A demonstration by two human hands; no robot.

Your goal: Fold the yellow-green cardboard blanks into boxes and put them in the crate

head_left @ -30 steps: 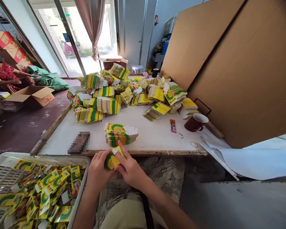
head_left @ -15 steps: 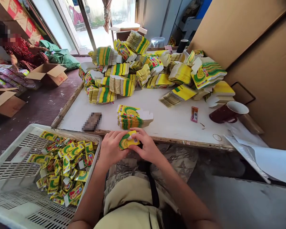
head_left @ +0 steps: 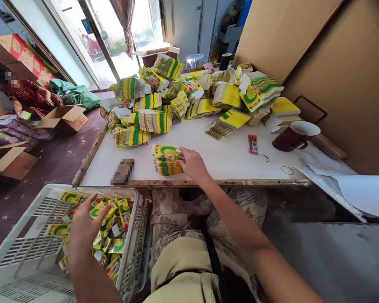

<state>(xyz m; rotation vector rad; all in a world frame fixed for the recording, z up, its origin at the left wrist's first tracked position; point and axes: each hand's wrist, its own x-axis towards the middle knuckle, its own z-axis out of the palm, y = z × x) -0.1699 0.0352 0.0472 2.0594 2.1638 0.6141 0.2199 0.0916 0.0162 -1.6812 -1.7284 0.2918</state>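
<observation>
"Yellow-and-green flattened cartons: where are they sitting?"

"They're lying stacked near the front edge of the white tabletop, to the left of a maroon mug."

"And the right hand?"

"Its bent fingers are touching the stack's right end; I can't tell whether they're gripping one."

"What's the left hand doing?"

"It's hovering empty over the plastic crate, thumb and fingers spreading wide. Small folded cartons are lying heaped inside."
</observation>
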